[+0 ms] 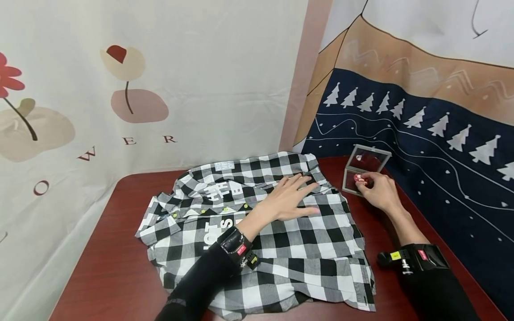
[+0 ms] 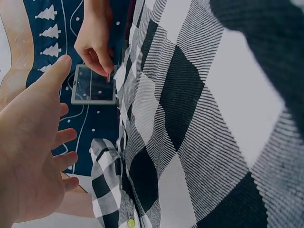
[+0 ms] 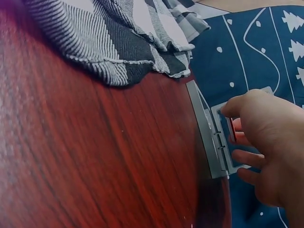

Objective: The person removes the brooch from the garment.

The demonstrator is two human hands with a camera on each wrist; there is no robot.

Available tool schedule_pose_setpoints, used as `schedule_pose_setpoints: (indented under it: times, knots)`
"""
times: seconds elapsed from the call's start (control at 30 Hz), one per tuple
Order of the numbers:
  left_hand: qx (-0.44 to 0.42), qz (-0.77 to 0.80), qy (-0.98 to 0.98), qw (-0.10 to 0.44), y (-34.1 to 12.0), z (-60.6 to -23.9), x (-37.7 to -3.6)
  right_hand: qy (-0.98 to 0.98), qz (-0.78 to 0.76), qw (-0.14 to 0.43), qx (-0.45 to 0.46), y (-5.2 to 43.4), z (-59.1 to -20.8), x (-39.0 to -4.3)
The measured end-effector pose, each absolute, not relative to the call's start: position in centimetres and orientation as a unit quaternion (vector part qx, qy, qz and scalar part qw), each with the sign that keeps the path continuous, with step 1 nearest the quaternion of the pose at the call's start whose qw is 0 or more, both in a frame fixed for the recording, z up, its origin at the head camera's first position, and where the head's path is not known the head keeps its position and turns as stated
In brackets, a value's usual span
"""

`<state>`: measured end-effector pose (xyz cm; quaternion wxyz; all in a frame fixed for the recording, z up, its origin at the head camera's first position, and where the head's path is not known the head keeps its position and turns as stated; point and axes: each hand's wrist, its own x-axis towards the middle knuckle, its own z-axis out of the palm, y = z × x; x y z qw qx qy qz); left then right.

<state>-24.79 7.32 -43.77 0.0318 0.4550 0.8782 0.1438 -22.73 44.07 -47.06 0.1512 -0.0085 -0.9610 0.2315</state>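
Note:
A black-and-white checked shirt (image 1: 305,238) with white lettering and yellow-green buttons lies spread on the table. My left hand (image 1: 287,200) is over its upper middle, fingers straight and spread, holding nothing. In the left wrist view the left palm (image 2: 35,156) appears apart from the cloth. To the right of the shirt stands a small hinged case (image 1: 346,182) with its clear lid (image 1: 371,159) raised. My right hand (image 1: 379,191) pinches a small, flat red-and-white piece (image 1: 359,179) between thumb and fingertips, over the case's base. In the right wrist view, that piece (image 3: 232,129) shows edge-on.
The red-brown wooden table (image 1: 108,267) has a rounded far left corner. A pale printed curtain (image 1: 225,89) hangs behind it. Along the right edge hangs a dark blue cloth (image 1: 453,191) with white trees, close to the case. Both wrists carry strapped cameras.

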Motion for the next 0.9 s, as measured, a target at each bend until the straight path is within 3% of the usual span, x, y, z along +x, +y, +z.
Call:
schedule_pose_setpoints:
  times: [0.3,0.9]
  knots:
    - [0.456,0.138,0.878,0.029,7.5,-44.1,-24.7,-0.966,0.226,0.125,-0.024,44.2,-47.5,-23.2]
    - [0.458,0.134,0.878,0.027,7.1,-44.2,-24.7,-0.967,0.216,0.134,-0.016,43.8,-48.2,-23.6]
